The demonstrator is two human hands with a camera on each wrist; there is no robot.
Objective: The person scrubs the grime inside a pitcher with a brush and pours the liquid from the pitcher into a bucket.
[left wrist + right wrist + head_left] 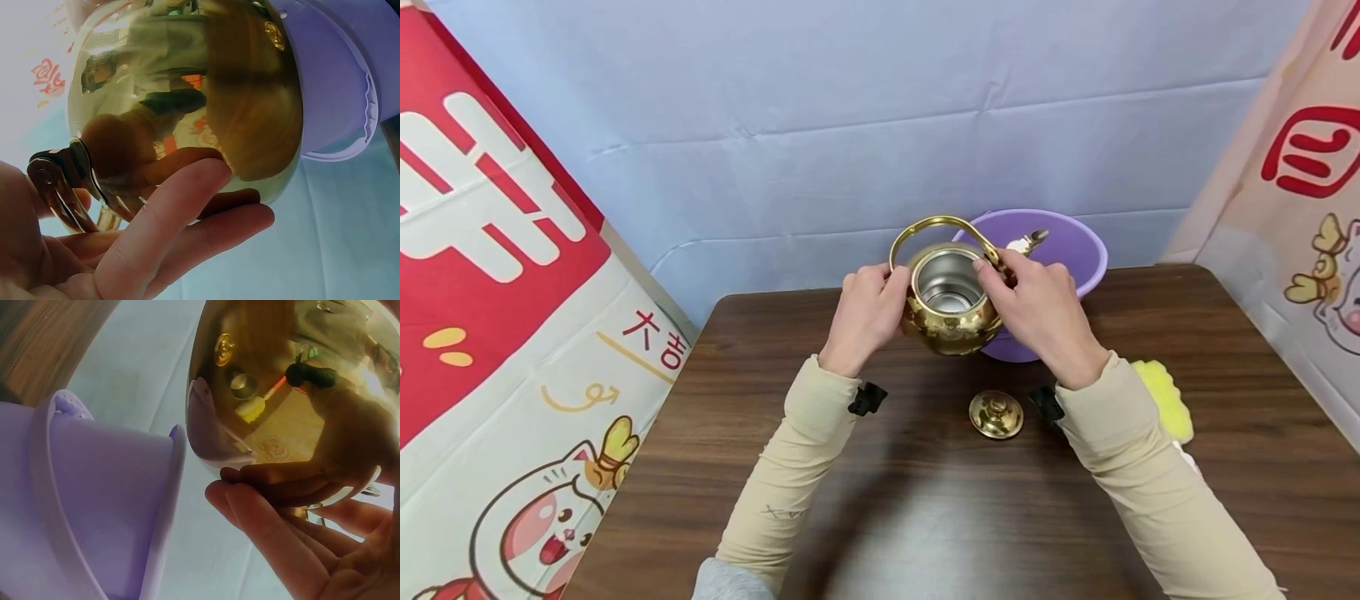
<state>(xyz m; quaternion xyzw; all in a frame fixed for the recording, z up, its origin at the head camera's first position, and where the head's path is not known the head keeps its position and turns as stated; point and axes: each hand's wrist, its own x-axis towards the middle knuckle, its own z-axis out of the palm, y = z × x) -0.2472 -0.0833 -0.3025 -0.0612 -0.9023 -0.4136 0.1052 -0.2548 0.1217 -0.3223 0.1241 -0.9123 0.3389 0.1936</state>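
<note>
A shiny gold teapot (951,335) with a steel-lined inside is held up between both hands, its lid off and its round mouth facing me. On its left side my left hand (867,312) grips it, thumb by the rim and fingers laid along the body in the left wrist view. My right hand (1043,310) holds the other side, thumb at the rim near the handle's base. The arched handle (942,221) stands up over the mouth. Beyond the right hand, the spout (1033,242) overlaps the purple bucket (1093,267). A gold lid (996,415) with a knob lies on the table below.
The bucket stands at the table's far edge, behind the teapot and right hand. A yellow sponge (1167,400) lies right of the right forearm, partly hidden by the sleeve. The dark wooden table (760,350) meets a pale blue cloth backdrop, with printed cloths on both sides.
</note>
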